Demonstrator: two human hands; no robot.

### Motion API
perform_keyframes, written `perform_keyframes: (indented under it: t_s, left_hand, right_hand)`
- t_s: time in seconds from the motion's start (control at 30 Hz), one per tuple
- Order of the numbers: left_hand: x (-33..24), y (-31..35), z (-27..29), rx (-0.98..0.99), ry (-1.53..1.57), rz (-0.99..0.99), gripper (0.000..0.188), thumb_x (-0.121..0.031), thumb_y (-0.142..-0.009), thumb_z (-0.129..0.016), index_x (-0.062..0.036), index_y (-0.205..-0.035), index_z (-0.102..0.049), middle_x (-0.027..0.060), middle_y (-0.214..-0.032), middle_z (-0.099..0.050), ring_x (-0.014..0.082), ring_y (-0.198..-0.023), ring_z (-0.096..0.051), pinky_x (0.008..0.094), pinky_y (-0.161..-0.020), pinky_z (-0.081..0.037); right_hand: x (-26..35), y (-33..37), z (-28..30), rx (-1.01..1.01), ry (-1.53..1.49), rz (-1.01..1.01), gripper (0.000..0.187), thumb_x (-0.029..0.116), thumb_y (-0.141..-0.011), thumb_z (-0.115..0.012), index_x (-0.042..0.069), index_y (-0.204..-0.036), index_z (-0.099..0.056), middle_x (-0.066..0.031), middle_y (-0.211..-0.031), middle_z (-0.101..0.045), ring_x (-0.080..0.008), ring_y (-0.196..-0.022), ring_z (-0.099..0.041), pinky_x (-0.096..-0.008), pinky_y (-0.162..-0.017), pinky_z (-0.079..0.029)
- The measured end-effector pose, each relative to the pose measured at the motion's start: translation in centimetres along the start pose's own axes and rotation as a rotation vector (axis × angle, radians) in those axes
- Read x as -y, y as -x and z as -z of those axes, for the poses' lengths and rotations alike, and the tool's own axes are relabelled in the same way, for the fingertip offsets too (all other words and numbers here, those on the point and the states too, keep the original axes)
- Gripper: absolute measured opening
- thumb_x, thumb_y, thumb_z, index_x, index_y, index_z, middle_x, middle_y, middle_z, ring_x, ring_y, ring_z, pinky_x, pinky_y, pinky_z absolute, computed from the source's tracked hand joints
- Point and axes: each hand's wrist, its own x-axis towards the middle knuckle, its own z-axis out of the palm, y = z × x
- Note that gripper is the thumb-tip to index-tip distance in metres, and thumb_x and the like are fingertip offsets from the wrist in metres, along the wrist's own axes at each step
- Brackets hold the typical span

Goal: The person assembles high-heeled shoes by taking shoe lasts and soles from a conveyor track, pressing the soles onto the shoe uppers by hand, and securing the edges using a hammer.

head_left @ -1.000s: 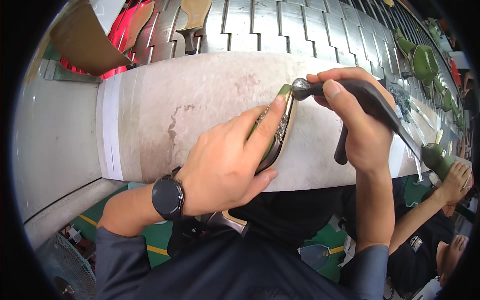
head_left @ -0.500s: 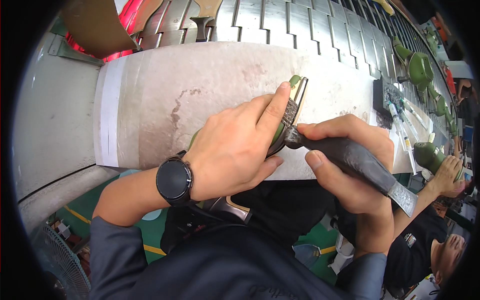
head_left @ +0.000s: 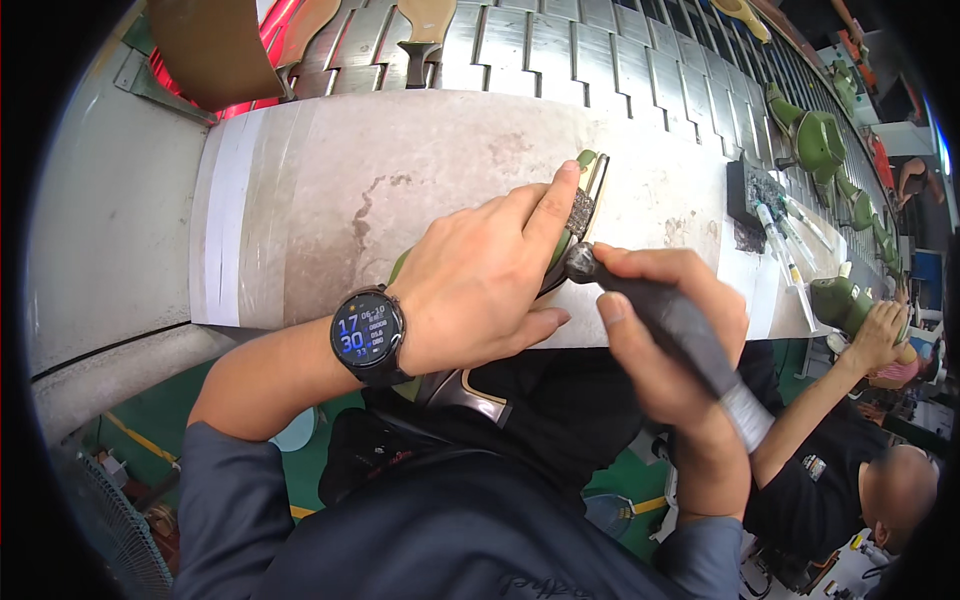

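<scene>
My left hand [head_left: 480, 262], with a black watch [head_left: 366, 333] on the wrist, wraps over a green high-heeled shoe [head_left: 586, 160], index finger stretched along it toward the toe. A sparkly dark band [head_left: 580, 213] crosses the shoe beside that finger; my hand hides much of the rest. The shoe's heel [head_left: 475, 398] shows below my wrist. My right hand [head_left: 675, 330] grips a dark hand tool [head_left: 672, 315] with a rounded metal knob and a flat flared metal end. The knob is at the shoe's sole edge, by my left fingers; whether they touch is unclear.
Beyond the pale worktable [head_left: 440, 130] runs a slatted metal conveyor [head_left: 545, 50] carrying tan-soled shoes. At right are a dark block [head_left: 742, 205], several syringe-like tubes [head_left: 790, 250] and green shoes [head_left: 818, 145]. A co-worker's hand [head_left: 878, 335] holds another green shoe.
My right hand and the tool have shifted left and slightly down, the tool tilting more steeply. The watch face has lit up. My left hand still holds the shoe.
</scene>
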Motion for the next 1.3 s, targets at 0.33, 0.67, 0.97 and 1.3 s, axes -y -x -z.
perform_keyframes:
  t_s: [0.33, 0.67, 0.97, 1.3]
  left_hand:
    - [0.9, 0.2, 0.2, 0.054, 0.087, -0.064, 0.125, -0.02, -0.066, -0.092, 0.0055, -0.163, -0.018, 0.0276, -0.132, -0.058, 0.0471, -0.117, -0.062, 0.0459, -0.096, -0.055]
    - [2.8, 1.5, 1.0, 0.002, 0.258, 0.001, 0.056, -0.03, -0.1, -0.071, 0.0048, -0.141, -0.057, 0.0246, -0.121, -0.071, 0.038, -0.11, -0.07, 0.04, -0.095, -0.054]
    - [3.6, 1.9, 0.4, -0.027, 0.249, 0.011, 0.057, -0.03, -0.095, -0.076, 0.0053, -0.137, -0.06, 0.0243, -0.113, -0.072, 0.04, -0.099, -0.071, 0.0413, -0.085, -0.056]
    - [3.3, 1.1, 0.3, 0.002, 0.255, 0.034, 0.06, -0.033, -0.098, -0.073, 0.0071, -0.139, -0.058, 0.0253, -0.116, -0.072, 0.0391, -0.102, -0.072, 0.041, -0.09, -0.056]
  right_hand:
    - [1.2, 4.8, -6.2, -0.25, 0.054, 0.162, 0.031, 0.0, -0.075, -0.083, -0.006, -0.103, -0.07, -0.0229, -0.101, -0.076, -0.0354, -0.094, -0.077, -0.0393, -0.086, -0.062]
    - [0.2, 5.1, -6.0, -0.304, 0.023, 0.108, 0.033, -0.003, -0.077, -0.081, -0.005, -0.108, -0.07, -0.0237, -0.106, -0.076, -0.0351, -0.1, -0.076, -0.0389, -0.09, -0.061]
    - [1.3, 6.0, -6.5, -0.009, -0.263, -0.038, 0.034, -0.001, -0.079, -0.08, -0.007, -0.11, -0.067, -0.0259, -0.108, -0.075, -0.0346, -0.1, -0.077, -0.0392, -0.089, -0.061]
    - [0.7, 5.2, -5.6, 0.054, -0.406, -0.089, 0.029, 0.001, -0.085, -0.078, -0.003, -0.113, -0.07, -0.0188, -0.105, -0.077, -0.0253, -0.096, -0.077, -0.0344, -0.084, -0.06]
